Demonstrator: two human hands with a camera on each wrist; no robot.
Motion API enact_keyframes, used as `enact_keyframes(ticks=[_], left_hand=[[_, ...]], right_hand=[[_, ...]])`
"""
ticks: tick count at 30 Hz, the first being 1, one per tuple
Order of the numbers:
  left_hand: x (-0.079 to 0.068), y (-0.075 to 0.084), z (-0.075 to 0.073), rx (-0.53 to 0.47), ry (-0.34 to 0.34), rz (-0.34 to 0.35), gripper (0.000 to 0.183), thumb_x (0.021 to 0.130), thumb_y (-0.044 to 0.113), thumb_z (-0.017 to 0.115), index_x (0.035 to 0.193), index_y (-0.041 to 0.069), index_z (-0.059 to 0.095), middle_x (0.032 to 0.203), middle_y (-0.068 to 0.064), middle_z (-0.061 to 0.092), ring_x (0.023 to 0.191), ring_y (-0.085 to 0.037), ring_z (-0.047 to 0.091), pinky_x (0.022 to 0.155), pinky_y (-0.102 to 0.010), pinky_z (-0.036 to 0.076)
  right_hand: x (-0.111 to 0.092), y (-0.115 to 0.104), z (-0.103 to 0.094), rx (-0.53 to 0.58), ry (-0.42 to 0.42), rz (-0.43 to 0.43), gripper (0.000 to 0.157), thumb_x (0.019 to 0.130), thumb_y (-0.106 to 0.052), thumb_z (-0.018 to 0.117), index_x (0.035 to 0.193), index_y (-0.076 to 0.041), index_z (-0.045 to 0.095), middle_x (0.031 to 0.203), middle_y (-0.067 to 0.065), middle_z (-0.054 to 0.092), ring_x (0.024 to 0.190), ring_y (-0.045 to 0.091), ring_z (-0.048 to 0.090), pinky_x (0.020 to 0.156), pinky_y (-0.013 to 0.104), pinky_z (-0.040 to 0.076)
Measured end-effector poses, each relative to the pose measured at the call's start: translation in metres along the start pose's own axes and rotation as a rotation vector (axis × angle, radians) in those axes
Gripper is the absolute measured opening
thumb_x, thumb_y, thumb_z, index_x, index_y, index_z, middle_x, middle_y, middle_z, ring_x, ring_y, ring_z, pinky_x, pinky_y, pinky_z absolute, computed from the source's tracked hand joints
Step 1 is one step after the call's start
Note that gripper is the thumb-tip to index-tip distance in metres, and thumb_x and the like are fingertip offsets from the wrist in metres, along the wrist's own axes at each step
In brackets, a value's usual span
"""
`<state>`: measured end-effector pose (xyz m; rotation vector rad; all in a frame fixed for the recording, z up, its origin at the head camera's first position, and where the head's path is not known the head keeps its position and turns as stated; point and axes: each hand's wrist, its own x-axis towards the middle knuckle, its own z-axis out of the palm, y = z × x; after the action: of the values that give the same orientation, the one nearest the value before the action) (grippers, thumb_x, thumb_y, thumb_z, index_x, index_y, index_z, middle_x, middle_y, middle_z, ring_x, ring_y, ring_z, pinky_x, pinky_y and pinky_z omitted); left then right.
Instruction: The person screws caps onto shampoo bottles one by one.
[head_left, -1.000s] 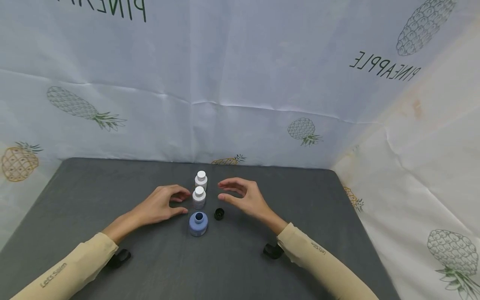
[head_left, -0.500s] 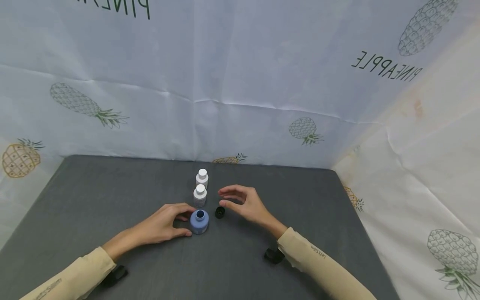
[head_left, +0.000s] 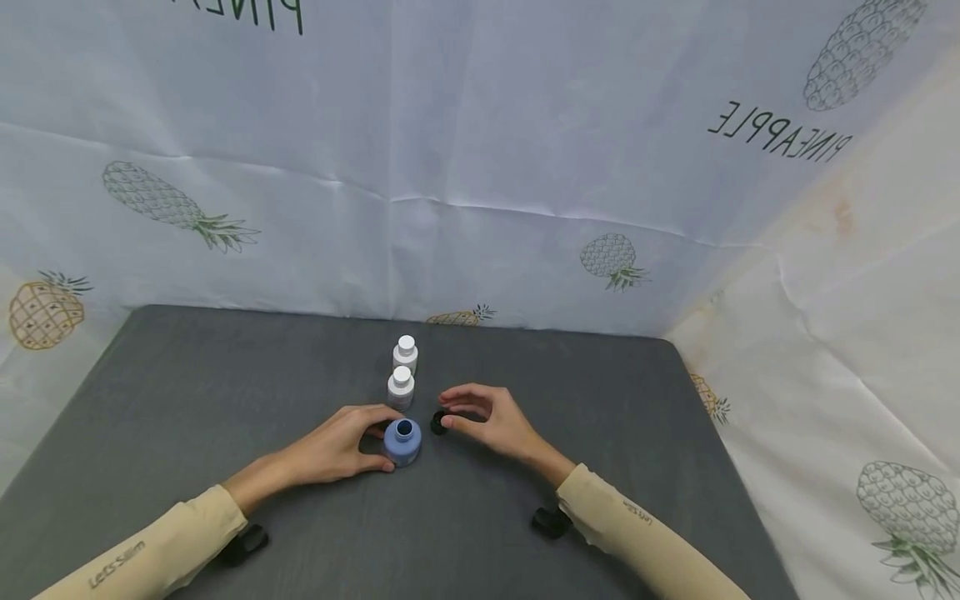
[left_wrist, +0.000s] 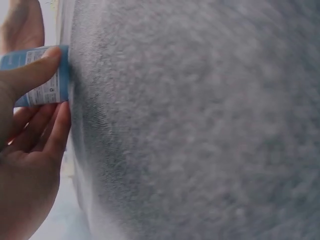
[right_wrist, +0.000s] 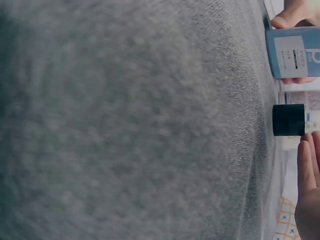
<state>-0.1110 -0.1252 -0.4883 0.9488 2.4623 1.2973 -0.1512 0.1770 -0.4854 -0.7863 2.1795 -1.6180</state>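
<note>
A blue bottle (head_left: 402,446) with an uncapped mouth stands upright on the table. My left hand (head_left: 337,447) holds it from the left; in the left wrist view, the thumb lies across the label of the bottle (left_wrist: 46,94) and the fingers are on its other side. Just right of it a small black cap (head_left: 437,422) rests on the table. My right hand (head_left: 487,419) is beside the cap, fingers loosely bent and thumb apart from them. In the right wrist view, fingertips (right_wrist: 305,150) come right up to the cap (right_wrist: 288,120).
Two white bottles with white caps stand behind the blue one, the nearer bottle (head_left: 401,390) in front of the farther bottle (head_left: 406,352). A pineapple-print cloth (head_left: 480,158) hangs behind the dark grey table (head_left: 465,533). Black devices are under both wrists.
My left hand has come down from beside the white bottle to the blue bottle and taken hold of it. My right hand has lowered toward the black cap.
</note>
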Motion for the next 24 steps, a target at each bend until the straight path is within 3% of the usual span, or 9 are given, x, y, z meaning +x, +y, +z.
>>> enact_keyframes(ticks=[8,17,24], left_hand=[[-0.011,0.003,-0.012,-0.016,-0.016,-0.026,0.051,0.087,0.011,0.092,0.132,0.003,0.069,0.128,-0.009,0.073,0.119,-0.025,0.075,0.098,-0.028,0.066],[-0.025,0.008,-0.028,0.035,0.043,-0.001,0.048,0.088,0.013,0.092,0.130,0.005,0.071,0.123,-0.005,0.073,0.114,-0.018,0.075,0.097,-0.030,0.066],[-0.027,0.011,-0.034,0.086,0.104,0.035,0.048,0.085,0.011,0.094,0.128,0.005,0.073,0.121,-0.004,0.075,0.109,-0.017,0.077,0.095,-0.032,0.067]], right_hand=[[-0.001,0.010,0.009,-0.148,-0.043,-0.003,0.046,0.095,-0.012,0.085,0.137,-0.001,0.070,0.138,0.016,0.073,0.128,0.030,0.073,0.111,0.028,0.060],[-0.001,0.008,0.014,-0.353,-0.024,-0.014,0.041,0.095,-0.015,0.085,0.134,-0.007,0.073,0.134,0.010,0.076,0.123,0.025,0.075,0.107,0.029,0.062],[-0.001,0.005,0.015,-0.338,0.038,0.025,0.035,0.094,-0.012,0.086,0.128,-0.008,0.075,0.127,0.010,0.078,0.116,0.025,0.078,0.103,0.029,0.064]])
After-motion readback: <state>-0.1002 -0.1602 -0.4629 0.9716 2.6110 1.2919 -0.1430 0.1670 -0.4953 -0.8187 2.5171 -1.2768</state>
